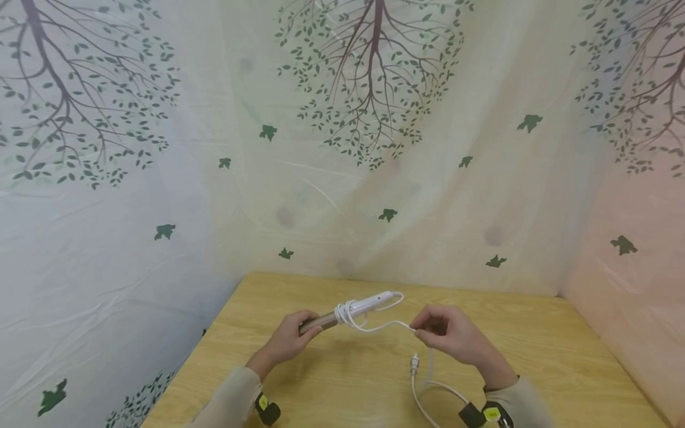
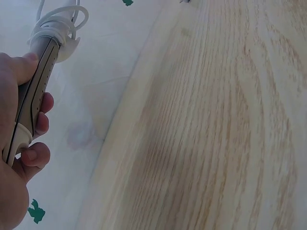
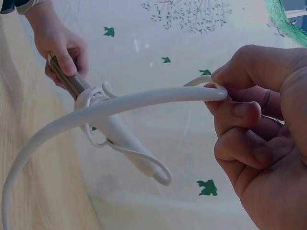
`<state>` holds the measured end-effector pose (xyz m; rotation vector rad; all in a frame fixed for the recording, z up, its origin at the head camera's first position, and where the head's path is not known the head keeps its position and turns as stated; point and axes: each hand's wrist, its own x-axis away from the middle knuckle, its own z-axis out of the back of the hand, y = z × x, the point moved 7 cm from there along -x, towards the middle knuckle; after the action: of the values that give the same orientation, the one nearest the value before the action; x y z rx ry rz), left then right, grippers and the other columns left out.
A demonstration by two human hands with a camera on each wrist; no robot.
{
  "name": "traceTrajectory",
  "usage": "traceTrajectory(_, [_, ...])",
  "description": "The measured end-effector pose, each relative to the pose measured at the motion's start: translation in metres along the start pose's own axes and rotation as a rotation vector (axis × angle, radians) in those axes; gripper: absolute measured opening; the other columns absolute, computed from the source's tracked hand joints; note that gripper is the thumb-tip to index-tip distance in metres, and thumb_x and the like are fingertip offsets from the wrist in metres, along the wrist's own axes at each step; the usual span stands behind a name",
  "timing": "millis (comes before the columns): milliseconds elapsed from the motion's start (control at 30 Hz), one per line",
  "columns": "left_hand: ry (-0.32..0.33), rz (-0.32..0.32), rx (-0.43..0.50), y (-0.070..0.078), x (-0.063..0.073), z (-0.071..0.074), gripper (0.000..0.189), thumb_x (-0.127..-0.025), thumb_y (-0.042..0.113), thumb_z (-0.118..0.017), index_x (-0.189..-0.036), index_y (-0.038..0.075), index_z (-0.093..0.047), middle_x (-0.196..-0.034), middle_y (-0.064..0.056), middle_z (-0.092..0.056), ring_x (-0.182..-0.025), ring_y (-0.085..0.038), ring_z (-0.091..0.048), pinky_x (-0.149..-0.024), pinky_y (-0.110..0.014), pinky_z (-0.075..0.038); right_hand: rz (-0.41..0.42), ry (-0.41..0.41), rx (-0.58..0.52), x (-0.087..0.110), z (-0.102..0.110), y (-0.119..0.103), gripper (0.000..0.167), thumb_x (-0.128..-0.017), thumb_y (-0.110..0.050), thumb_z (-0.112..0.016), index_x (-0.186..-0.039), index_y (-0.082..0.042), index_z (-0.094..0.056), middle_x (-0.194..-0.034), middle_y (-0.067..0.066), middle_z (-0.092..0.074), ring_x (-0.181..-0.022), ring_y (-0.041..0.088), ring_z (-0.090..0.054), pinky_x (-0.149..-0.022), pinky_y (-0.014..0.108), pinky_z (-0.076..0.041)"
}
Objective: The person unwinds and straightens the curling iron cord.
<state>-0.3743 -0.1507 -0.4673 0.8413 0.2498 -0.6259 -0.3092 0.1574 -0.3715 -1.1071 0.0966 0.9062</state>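
Observation:
My left hand [image 1: 288, 339] grips the brown-gold end of a hair straightener [image 1: 371, 304], thumb on one side and fingers curled round the other. Its white handle points away to the upper right, held above the table. Several loops of white cord [image 1: 345, 313] are wound around its middle, seen closer in the left wrist view. Between thumb and fingertips my right hand [image 3: 268, 115] pinches a stretch of the cord, which runs slack from the loops. From there the cord hangs to the table, ending in a two-prong plug [image 1: 414, 364] near my right wrist.
The wooden table [image 1: 332, 392] spans the space under both hands. Behind it and at both sides hang pale curtains [image 1: 332, 196] printed with trees and green leaf shapes. Each wrist carries a small black camera [image 1: 267, 411].

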Motion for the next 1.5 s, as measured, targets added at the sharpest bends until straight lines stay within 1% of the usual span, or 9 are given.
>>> traceTrajectory(167, [-0.008,-0.018,-0.009,0.0,0.003,-0.002,0.019,-0.096,0.026,-0.063,-0.105,0.01,-0.064,-0.085,0.005,-0.063,-0.067,-0.003,-0.051,-0.06,-0.023,-0.046,-0.011,0.031,0.034,-0.002,0.007,-0.003,0.015,-0.091,0.005,-0.062,-0.099,-0.006,-0.067,-0.082,-0.003,-0.065,-0.065,0.003,-0.057,-0.053,0.026,-0.049])
traceTrajectory(333, [-0.023,-0.028,-0.001,0.001,0.005,-0.004,0.018,-0.096,0.025,-0.062,-0.106,0.009,-0.064,-0.086,0.004,-0.064,-0.068,-0.002,-0.052,-0.062,-0.023,-0.046,0.012,0.101,0.095,-0.006,0.02,-0.008,0.018,-0.09,0.006,-0.063,-0.1,-0.008,-0.068,-0.079,-0.005,-0.064,-0.06,0.004,-0.055,-0.05,0.025,-0.047])
traceTrajectory(567, [-0.044,-0.001,0.004,0.004,0.006,-0.004,0.02,-0.096,0.027,-0.063,-0.107,0.01,-0.064,-0.088,0.004,-0.063,-0.071,-0.004,-0.054,-0.065,-0.023,-0.047,0.096,0.193,0.229,-0.016,0.035,-0.014,0.024,-0.084,0.011,-0.067,-0.097,-0.009,-0.069,-0.077,-0.003,-0.065,-0.056,0.004,-0.052,-0.047,0.023,-0.044])
traceTrajectory(700, [-0.071,0.008,0.008,0.004,0.007,-0.006,0.022,-0.096,0.029,-0.062,-0.109,0.011,-0.064,-0.09,0.006,-0.063,-0.072,-0.004,-0.054,-0.065,-0.023,-0.048,0.096,0.256,0.301,-0.022,0.042,-0.014,0.024,-0.082,0.013,-0.068,-0.093,-0.008,-0.07,-0.075,-0.001,-0.065,-0.056,0.004,-0.053,-0.048,0.022,-0.045])
traceTrajectory(800, [-0.091,0.004,0.003,0.004,0.008,-0.008,0.024,-0.097,0.031,-0.061,-0.11,0.011,-0.063,-0.091,0.006,-0.063,-0.073,-0.003,-0.054,-0.065,-0.023,-0.048,0.07,0.305,0.349,-0.025,0.05,-0.006,0.02,-0.083,0.01,-0.068,-0.091,-0.008,-0.07,-0.074,0.0,-0.066,-0.056,0.003,-0.053,-0.049,0.021,-0.045])
traceTrajectory(900, [-0.107,-0.001,0.0,0.006,0.008,-0.009,0.026,-0.097,0.032,-0.061,-0.11,0.01,-0.063,-0.092,0.004,-0.063,-0.073,-0.003,-0.054,-0.066,-0.023,-0.047,0.034,0.355,0.386,-0.025,0.061,0.011,0.015,-0.085,0.005,-0.07,-0.091,-0.008,-0.071,-0.074,0.0,-0.067,-0.055,0.001,-0.051,-0.049,0.02,-0.044])
traceTrajectory(1167, [-0.141,-0.004,0.003,0.006,0.009,-0.012,0.026,-0.097,0.033,-0.059,-0.11,0.011,-0.063,-0.093,0.003,-0.064,-0.074,-0.003,-0.054,-0.066,-0.023,-0.047,-0.056,0.458,0.428,-0.023,0.08,0.046,0.008,-0.085,0.002,-0.07,-0.089,-0.004,-0.072,-0.075,0.008,-0.069,-0.058,0.001,-0.051,-0.052,0.018,-0.043])
traceTrajectory(1333, [-0.156,-0.008,0.01,0.009,0.01,-0.006,0.026,-0.097,0.034,-0.059,-0.111,0.012,-0.064,-0.095,0.004,-0.064,-0.075,-0.003,-0.055,-0.067,-0.023,-0.048,-0.164,0.462,0.424,-0.018,0.086,0.074,0.006,-0.086,0.0,-0.07,-0.09,-0.005,-0.071,-0.08,0.008,-0.07,-0.062,0.002,-0.054,-0.055,0.019,-0.046])
traceTrajectory(1500, [-0.177,-0.05,0.019,0.015,0.009,-0.002,0.025,-0.097,0.033,-0.059,-0.112,0.013,-0.063,-0.096,0.004,-0.065,-0.076,-0.004,-0.056,-0.068,-0.024,-0.048,-0.254,0.431,0.428,-0.006,0.085,0.102,0.003,-0.087,-0.002,-0.068,-0.089,-0.002,-0.07,-0.08,0.009,-0.069,-0.063,0.002,-0.055,-0.056,0.022,-0.047])
